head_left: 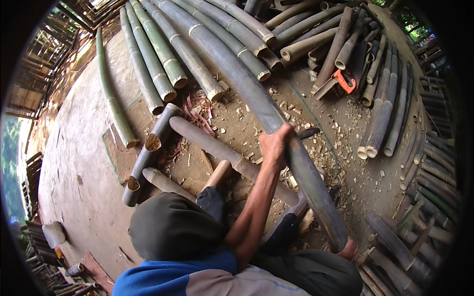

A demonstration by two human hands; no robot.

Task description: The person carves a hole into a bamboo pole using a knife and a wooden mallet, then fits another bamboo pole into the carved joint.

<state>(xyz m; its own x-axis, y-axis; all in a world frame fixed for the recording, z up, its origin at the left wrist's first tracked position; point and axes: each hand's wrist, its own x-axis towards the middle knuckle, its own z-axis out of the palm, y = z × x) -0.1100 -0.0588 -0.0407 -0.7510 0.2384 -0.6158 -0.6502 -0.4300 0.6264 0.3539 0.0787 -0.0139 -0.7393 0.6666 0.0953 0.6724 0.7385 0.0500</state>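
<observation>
Clasping a dark bamboo pole (242,84) with the left hand (275,143), slanting it from far left to near right; resting the right hand (349,249) at its near end, grip unclear.

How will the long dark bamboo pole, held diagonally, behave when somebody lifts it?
Probably stiff: the bamboo pole looks thick and woody. Its length may make it swing awkwardly. The rounded, smooth-looking surface could let it roll.
</observation>
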